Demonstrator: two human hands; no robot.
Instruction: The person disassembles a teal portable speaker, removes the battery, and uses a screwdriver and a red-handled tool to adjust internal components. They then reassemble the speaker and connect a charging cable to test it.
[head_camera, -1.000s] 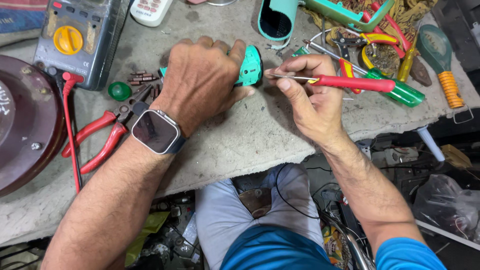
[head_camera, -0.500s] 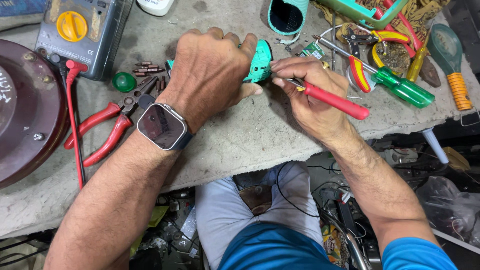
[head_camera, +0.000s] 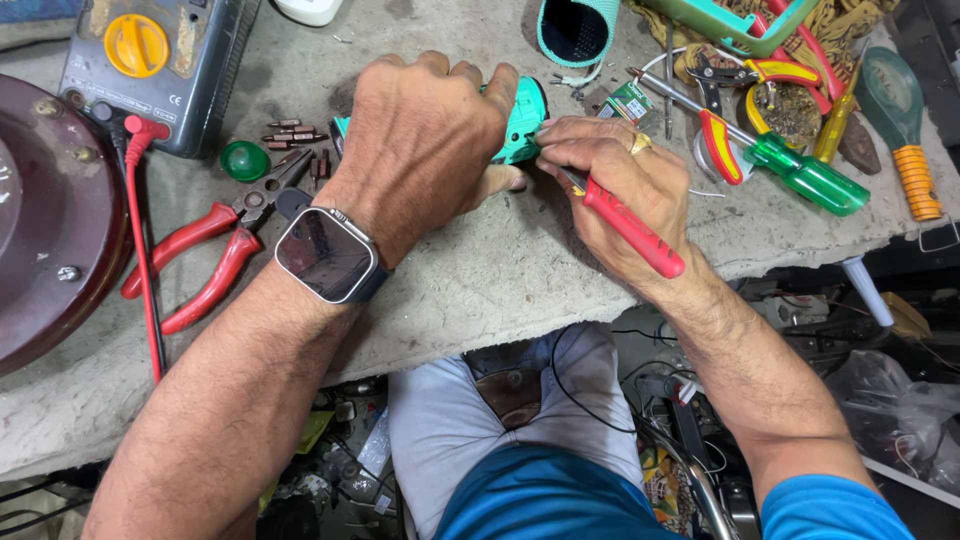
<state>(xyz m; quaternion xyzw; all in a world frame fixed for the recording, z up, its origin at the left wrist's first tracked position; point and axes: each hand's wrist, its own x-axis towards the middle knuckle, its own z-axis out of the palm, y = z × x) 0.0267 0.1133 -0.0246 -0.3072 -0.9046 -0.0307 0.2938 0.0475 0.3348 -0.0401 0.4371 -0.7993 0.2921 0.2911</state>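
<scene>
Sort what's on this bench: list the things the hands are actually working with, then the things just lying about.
In use:
left hand
right hand
teal plastic part
red-handled screwdriver

Lying about:
red pliers
multimeter
green-handled screwdriver
screwdriver bits
small green cap
teal mesh sleeve

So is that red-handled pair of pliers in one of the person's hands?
No: the red-handled pliers lie on the grey worktop beside the left hand, which presses on a teal plastic part.
</scene>
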